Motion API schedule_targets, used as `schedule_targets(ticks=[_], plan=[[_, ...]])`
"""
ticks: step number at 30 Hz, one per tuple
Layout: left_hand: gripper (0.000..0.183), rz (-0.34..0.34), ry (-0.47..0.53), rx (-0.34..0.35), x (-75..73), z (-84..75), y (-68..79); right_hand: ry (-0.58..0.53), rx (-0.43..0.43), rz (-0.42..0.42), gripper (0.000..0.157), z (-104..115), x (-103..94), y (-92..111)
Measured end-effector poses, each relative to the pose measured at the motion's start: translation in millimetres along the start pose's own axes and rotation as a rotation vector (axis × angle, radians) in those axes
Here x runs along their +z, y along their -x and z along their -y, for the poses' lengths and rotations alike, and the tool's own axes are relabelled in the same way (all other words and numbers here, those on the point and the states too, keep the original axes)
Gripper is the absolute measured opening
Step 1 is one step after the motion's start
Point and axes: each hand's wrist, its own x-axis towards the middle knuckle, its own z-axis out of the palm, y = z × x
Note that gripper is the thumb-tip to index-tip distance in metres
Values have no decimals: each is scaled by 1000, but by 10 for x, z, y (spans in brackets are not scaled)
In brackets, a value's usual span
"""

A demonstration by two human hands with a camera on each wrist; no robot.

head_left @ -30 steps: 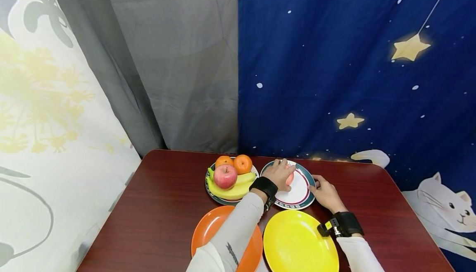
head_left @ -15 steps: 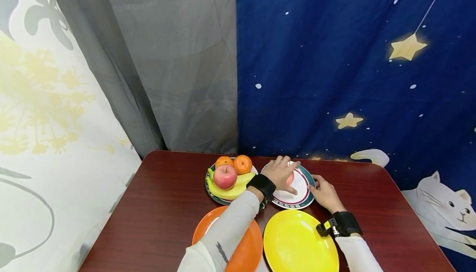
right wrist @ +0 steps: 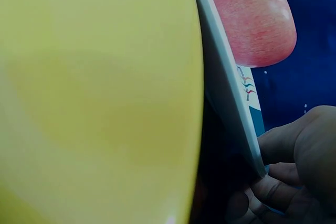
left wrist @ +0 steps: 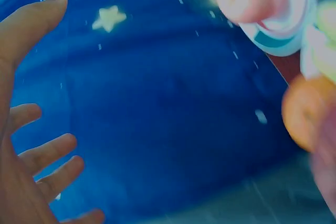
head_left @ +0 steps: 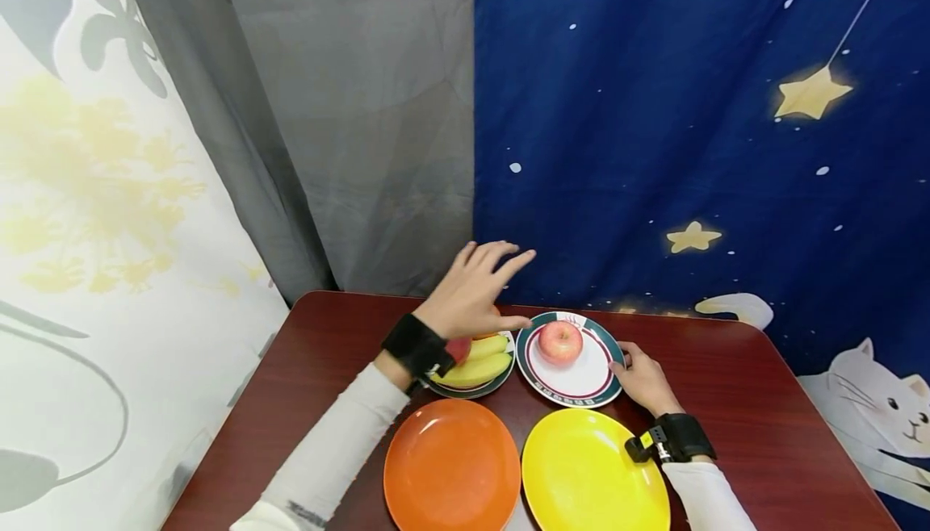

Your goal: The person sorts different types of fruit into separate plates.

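A: What reaches you over the feed?

B: From my remote seat I see a dark red-brown table (head_left: 327, 370) with two hands over its far side. The left hand (head_left: 472, 295) is raised at the far left, fingers spread wide and slightly bent, thumb well apart from them, holding nothing.

A: And the right hand (head_left: 643, 378)?

B: I see it pinching the right rim of a green-bordered white plate (head_left: 590, 371), thumb on the upper face, fingers beneath. A pinkish-red apple (head_left: 559, 343) rests on that plate, left of its middle.

A: What surrounds them?

B: Just left, a fruit plate (head_left: 472, 392) bears bananas (head_left: 475, 371), a darker red apple (head_left: 459, 350) mostly hidden by the left hand and wrist, and an orange (left wrist: 303, 109), clearest to me in the left wrist view. Nearer, a plain orange-coloured plate (head_left: 452, 466) lies left and a yellow plate (head_left: 596, 470) right, side by side. Behind the table hang a grey curtain (head_left: 363, 111) on the left and a blue star-printed curtain (head_left: 617, 111) on the right
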Motion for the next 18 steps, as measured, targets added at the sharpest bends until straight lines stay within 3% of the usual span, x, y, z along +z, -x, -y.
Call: schedule_targets(ticks=[3, 8, 14, 18], plan=[[96, 50, -25, -68, 7, 138, 281, -3, 1, 13, 49, 12, -14, 18], [92, 128, 7, -155, 265, 237, 631, 10, 11, 15, 50, 4, -33, 31], [83, 181, 72, -198, 638, 249, 835, 11, 17, 0, 50, -5, 6, 26], [72, 219, 75, -194, 783, 249, 911, -4, 18, 3, 50, -13, 32, 23]])
